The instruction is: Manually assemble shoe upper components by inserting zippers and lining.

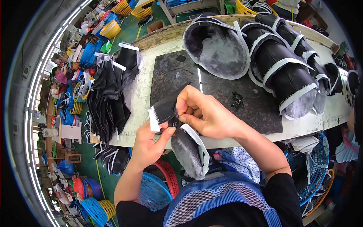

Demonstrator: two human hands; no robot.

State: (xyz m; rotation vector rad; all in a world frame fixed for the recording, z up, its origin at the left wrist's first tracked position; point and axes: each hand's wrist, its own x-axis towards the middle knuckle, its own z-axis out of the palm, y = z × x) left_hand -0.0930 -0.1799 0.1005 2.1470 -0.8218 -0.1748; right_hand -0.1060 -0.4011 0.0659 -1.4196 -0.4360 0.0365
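Note:
Both my hands pinch one black leather-like boot upper (167, 108) over the near edge of the worktable. It has a grey fur lining, and a white toothed zipper strip runs along its edges. My left hand (148, 143) grips it from below, with thumb and fingers beside the white strip. Thumb and forefinger of my right hand (206, 113) press together at the middle seam, where small metal parts show. The lower fur-lined flap hangs toward my apron. Exactly what lies between the right fingertips is hidden.
A dark stone slab (242, 109) lies on the white worktable (141, 62), with black scraps (237, 99) on it. An open fur-lined upper (223, 49) and rolled uppers (281, 68) fill the back right. Stacked black pieces (109, 98) sit left. A blue basket (153, 191) stands below.

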